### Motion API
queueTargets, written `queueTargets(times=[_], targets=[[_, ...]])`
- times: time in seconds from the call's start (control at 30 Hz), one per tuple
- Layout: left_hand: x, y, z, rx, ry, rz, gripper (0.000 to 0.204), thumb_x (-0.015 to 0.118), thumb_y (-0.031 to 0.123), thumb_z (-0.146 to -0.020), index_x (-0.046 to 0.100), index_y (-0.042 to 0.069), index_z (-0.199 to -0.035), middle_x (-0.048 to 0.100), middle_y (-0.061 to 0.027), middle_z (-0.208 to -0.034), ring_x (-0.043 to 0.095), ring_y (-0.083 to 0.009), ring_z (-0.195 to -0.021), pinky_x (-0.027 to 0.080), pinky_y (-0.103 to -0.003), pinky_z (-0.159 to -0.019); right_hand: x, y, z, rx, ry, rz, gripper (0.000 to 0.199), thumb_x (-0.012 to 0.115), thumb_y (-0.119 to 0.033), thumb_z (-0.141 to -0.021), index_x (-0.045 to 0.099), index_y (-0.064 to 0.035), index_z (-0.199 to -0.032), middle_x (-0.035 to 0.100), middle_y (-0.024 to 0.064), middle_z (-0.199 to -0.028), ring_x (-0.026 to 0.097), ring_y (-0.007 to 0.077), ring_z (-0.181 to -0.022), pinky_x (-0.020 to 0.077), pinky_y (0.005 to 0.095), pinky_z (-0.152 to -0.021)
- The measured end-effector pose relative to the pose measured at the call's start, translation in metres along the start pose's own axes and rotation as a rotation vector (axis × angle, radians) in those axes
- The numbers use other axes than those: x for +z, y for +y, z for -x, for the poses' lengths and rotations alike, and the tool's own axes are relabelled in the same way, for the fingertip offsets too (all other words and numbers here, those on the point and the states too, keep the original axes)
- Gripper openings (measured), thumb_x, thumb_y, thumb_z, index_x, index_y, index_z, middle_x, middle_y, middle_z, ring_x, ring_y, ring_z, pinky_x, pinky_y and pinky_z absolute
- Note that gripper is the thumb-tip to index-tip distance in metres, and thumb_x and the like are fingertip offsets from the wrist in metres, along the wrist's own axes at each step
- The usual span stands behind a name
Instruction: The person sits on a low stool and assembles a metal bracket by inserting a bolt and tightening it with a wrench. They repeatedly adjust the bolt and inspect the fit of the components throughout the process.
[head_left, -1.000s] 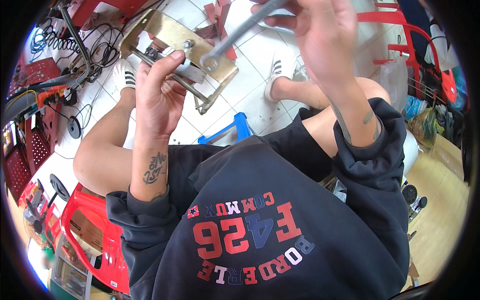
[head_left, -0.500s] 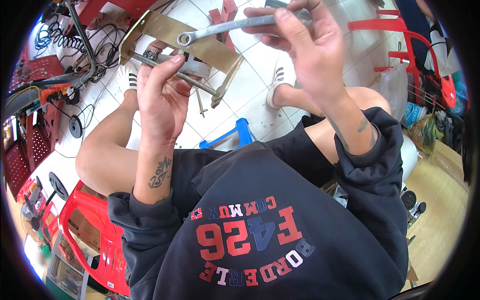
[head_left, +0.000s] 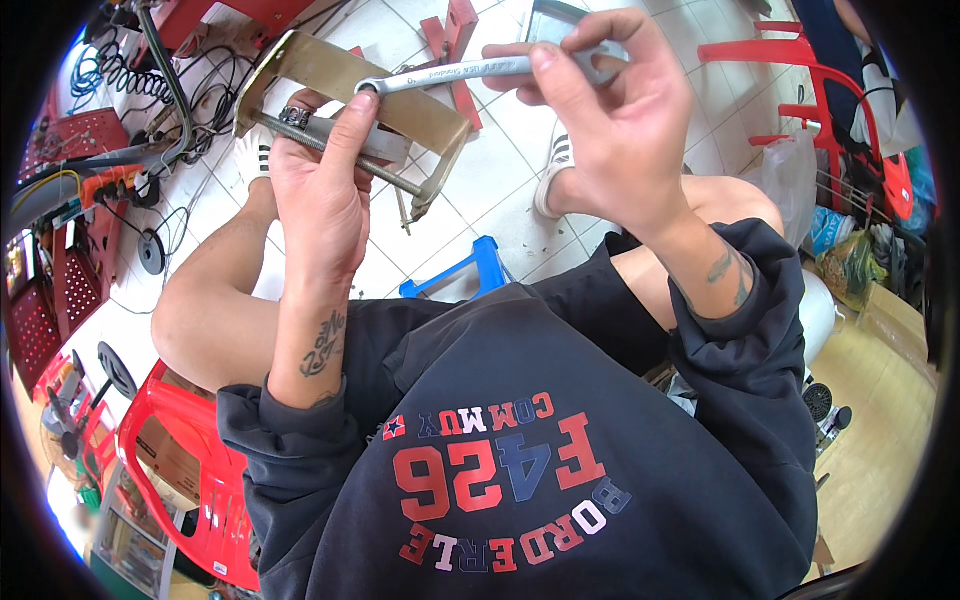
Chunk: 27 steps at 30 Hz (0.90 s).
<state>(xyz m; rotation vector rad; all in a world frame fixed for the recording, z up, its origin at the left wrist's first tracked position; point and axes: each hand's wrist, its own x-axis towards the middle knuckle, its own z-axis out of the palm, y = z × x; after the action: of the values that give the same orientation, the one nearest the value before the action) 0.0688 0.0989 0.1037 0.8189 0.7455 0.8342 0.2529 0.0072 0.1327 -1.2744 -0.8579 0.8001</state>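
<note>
My left hand (head_left: 322, 195) is wrapped round a brass-coloured U-shaped metal bracket (head_left: 425, 118), held above my knees. A threaded rod (head_left: 392, 178) spans the bracket's open side. In my right hand (head_left: 630, 135), pinched between thumb and fingers, is a silver ring wrench (head_left: 455, 73). Its ring end lies over the bracket's flat face, and my left thumb tip touches that ring. What sits under the ring is hidden. Partly behind my right fingers shows a bluish-grey flat piece (head_left: 553, 25); whether it is held I cannot tell.
A blue stool (head_left: 487, 263) stands between my legs on white tiles. Red plastic chairs are at lower left (head_left: 205, 430) and upper right (head_left: 822, 75). Cables (head_left: 205, 90) and perforated red metal panels (head_left: 75, 275) crowd the left. Red metal parts (head_left: 462, 40) lie ahead; bags (head_left: 850, 265) sit right.
The wrench's ring end has come down slightly, and my left thumb has risen from the rod to touch it. The bracket has shifted a little left. More of the bluish-grey piece shows.
</note>
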Motion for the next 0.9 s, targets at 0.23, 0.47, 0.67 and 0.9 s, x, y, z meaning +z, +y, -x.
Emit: queueTargets(times=[0.23, 0.47, 0.67, 0.9], targets=[[0.004, -0.002, 0.005, -0.086, -0.053, -0.246, 0.038, 0.074, 0.013, -0.087, 0.053, -0.005, -0.114, 0.066, -0.0071, -0.091, 0.064, -0.0108, -0.076, 0.053, -0.024, -0.067, -0.006, -0.016, -0.026, 0.175, 0.064, 0.078, 0.024, 0.058, -0.001, -0.094, 0.048, 0.0052, -0.114, 0.068, 0.0153, -0.098, 0.066, 0.0141, -0.086, 0.0532, 0.0242, -0.075], [0.008, -0.004, 0.017, -0.333, -0.330, -0.480, 0.051, 0.082, 0.014, -0.079, 0.053, -0.003, -0.117, 0.067, -0.0083, -0.093, 0.065, -0.0121, -0.080, 0.054, -0.026, -0.070, -0.007, -0.021, -0.031, 0.259, -0.199, -0.001, 0.033, 0.054, -0.002, -0.097, 0.045, 0.0067, -0.127, 0.068, 0.0158, -0.095, 0.065, 0.0144, -0.077, 0.0516, 0.0242, -0.061], [0.011, 0.002, 0.016, -0.402, -0.454, -0.299, 0.059, 0.078, 0.004, -0.078, 0.047, -0.006, -0.128, 0.067, -0.0169, -0.108, 0.068, -0.0270, -0.104, 0.055, -0.039, -0.093, -0.006, -0.019, -0.029, 0.212, -0.081, -0.206, 0.031, 0.053, -0.009, -0.099, 0.044, 0.0019, -0.127, 0.069, 0.0192, -0.099, 0.068, 0.0174, -0.073, 0.0547, 0.0256, -0.060], [0.004, 0.004, 0.012, -0.246, -0.312, -0.099, 0.059, 0.059, 0.010, -0.086, 0.037, -0.008, -0.137, 0.061, -0.0258, -0.120, 0.065, -0.0285, -0.110, 0.055, -0.037, -0.094, -0.015, -0.026, -0.023, 0.248, 0.226, -0.124, 0.023, 0.053, -0.016, -0.100, 0.043, -0.0046, -0.117, 0.068, 0.0194, -0.107, 0.071, 0.0188, -0.082, 0.0568, 0.0258, -0.066]])
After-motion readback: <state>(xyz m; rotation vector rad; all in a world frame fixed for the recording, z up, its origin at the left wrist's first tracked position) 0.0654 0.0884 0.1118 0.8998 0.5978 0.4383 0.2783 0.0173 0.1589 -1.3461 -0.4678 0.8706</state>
